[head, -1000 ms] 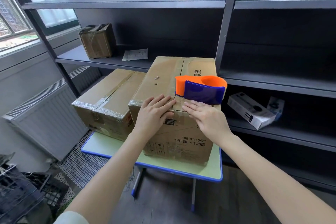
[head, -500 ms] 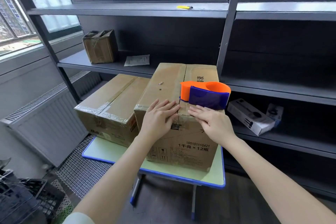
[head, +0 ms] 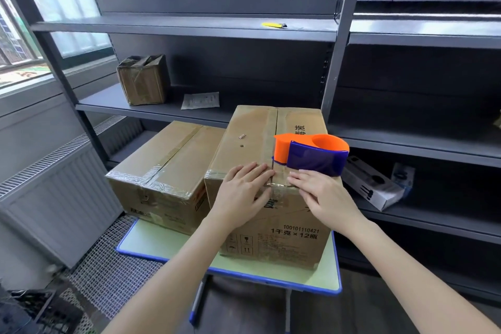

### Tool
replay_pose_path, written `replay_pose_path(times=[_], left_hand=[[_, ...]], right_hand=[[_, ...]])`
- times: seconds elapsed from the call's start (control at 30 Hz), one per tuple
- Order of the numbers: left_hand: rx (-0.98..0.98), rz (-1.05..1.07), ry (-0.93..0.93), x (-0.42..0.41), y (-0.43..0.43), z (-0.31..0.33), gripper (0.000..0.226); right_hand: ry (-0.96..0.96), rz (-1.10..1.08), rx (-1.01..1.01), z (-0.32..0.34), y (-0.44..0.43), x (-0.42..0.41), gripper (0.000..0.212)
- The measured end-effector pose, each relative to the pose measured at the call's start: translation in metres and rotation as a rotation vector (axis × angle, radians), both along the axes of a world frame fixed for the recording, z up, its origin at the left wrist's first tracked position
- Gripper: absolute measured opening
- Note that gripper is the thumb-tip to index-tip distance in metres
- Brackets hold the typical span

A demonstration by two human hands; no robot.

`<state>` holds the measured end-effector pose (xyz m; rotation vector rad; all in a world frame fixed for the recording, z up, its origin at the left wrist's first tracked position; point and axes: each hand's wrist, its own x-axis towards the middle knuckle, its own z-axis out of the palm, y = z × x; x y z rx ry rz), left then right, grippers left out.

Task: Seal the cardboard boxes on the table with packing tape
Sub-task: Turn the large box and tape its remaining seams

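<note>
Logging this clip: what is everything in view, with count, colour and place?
tall cardboard box: 1, brown, right on the table, top seam taped
low cardboard box: 1, brown, left on the table, seams taped
tape dispenser: 1, orange and blue, atop the tall cardboard box
table: 1, pale green with blue edge, under both boxes
small cardboard box: 1, brown, middle shelf, left
paper packet: 1, white, middle shelf
yellow item: 1, upper shelf, unidentifiable
product box: 1, white and black, lower right shelf
shelving: 1, dark grey, behind the table
radiator: 1, light grey, left wall
left hand: 1, flat on the tall box's front top edge
right hand: 1, flat on that edge, beside the dispenser
</note>
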<state>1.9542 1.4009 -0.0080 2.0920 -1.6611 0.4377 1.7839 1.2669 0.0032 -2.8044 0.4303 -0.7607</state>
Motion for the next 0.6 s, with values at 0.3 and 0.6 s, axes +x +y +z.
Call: replay_pose_path(times=[0.3,0.6], left_hand=[[-0.047,-0.033,-0.077,0.006,-0.006,0.007,0.041],[-0.094,-0.119,-0.018,0.037,0.004,0.003,0.036]], right_hand=[[-0.22,-0.19,-0.295,0.017,0.003,0.013,0.035],[-0.064,-0.585,-0.22,0.022,-0.02,0.033,0.057]])
